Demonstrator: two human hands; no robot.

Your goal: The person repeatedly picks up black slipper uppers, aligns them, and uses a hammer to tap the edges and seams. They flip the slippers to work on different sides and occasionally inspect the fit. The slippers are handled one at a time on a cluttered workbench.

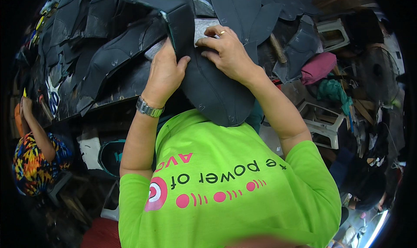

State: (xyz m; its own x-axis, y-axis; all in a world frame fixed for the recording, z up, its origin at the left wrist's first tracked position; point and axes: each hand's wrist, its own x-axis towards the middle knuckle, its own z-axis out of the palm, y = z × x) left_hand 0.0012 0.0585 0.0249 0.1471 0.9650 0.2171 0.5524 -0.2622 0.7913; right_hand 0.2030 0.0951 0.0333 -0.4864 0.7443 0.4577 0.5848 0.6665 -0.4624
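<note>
My left hand (165, 72) grips the edge of a dark grey cut leather piece (213, 91) that hangs over the workbench edge toward my green shirt. My right hand (226, 50), with a ring on one finger, presses its fingers on the same piece near a pale grey lining strip (202, 28). A steel watch sits on my left wrist. Both hands are close together at the top of the piece.
Many dark cut leather pieces (108, 56) lie overlapped across the bench. A hammer handle (277, 48) pokes out right of my right hand. White plastic stools (323, 122), a maroon cloth (319, 67) and a fan stand at the right. Another person in a multicoloured shirt (32, 161) is at the left.
</note>
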